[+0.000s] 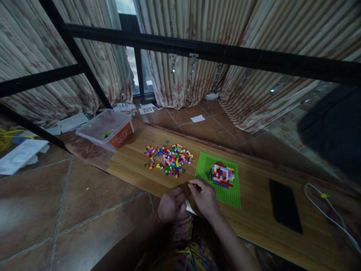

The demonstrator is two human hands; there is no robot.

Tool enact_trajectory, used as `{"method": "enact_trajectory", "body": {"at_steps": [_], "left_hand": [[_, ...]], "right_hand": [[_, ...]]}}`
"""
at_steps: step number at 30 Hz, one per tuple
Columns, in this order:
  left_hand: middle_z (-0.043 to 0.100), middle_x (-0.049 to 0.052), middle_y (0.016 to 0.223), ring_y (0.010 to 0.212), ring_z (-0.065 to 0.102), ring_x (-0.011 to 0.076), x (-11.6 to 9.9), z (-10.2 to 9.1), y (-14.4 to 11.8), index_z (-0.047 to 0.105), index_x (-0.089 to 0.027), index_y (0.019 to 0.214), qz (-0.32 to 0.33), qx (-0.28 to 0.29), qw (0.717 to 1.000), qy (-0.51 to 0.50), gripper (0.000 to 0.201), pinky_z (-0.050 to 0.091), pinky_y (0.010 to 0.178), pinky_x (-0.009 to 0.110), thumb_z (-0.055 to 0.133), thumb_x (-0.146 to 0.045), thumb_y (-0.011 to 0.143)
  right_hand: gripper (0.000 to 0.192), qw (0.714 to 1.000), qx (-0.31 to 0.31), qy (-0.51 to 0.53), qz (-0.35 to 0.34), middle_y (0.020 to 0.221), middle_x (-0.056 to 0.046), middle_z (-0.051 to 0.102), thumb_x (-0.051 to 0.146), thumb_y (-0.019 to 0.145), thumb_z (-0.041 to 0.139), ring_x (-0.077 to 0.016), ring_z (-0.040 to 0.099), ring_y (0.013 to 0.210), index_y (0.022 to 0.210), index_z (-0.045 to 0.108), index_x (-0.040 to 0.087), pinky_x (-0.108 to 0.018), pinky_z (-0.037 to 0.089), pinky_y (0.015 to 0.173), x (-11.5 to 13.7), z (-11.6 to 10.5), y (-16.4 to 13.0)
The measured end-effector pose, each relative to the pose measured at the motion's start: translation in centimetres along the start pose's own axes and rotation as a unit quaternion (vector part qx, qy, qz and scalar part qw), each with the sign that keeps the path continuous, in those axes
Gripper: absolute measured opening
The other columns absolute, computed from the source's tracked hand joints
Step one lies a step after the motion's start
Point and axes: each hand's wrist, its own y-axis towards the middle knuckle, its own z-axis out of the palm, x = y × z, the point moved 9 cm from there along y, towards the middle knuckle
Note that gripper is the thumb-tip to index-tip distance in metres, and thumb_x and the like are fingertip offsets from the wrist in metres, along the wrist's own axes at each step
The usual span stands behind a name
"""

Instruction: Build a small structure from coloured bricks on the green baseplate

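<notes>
My left hand (172, 205) is curled closed at the near edge of the wooden table (254, 195); whatever it may hold is hidden. Close on its right, my right hand (205, 197) has its thumb and fingertips pinched together, and anything between them is too small to make out. A white flat piece (190, 207) shows below and between both hands. Beyond them lies a loose pile of small coloured toy bricks (172, 160). To the right, a block built of mixed coloured bricks (222, 175) sits on a green studded baseplate (204, 162).
A clear plastic box (93, 128) with an orange label stands at the table's left end, with a few green pieces inside. A black phone-like slab (285, 205) and a white cable (328, 207) lie on the right. Black metal bars (197, 47) cross in front of striped curtains (180, 79).
</notes>
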Motion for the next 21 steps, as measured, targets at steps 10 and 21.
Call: {"method": "enact_trajectory", "body": {"at_steps": [10,21], "left_hand": [[0.058,0.005,0.075,0.069,0.054,0.0151,-0.2,-0.2,-0.2,0.055,-0.019,0.068,0.017,-0.026,0.999,-0.040,0.016,0.049,0.064,0.028,0.043,-0.008,0.069],[0.062,0.006,0.086,0.080,0.061,0.0162,1.1,-1.4,0.1,0.058,-0.019,0.089,-0.075,-0.038,0.984,-0.156,0.016,0.051,0.072,0.029,0.043,-0.014,0.083]], "right_hand": [[0.013,0.988,0.018,-0.154,0.014,0.071,-0.002,0.067,0.033,0.073,0.072,-0.0179,0.062,0.064,0.078,0.064,0.023,-0.027,0.042,0.058,0.9,4.8,4.3],[0.013,0.989,0.036,-0.140,0.010,0.072,0.000,0.064,0.027,0.084,0.058,-0.0158,0.060,0.065,0.072,0.062,0.023,-0.027,0.042,0.061,0.5,3.5,3.1]]}}
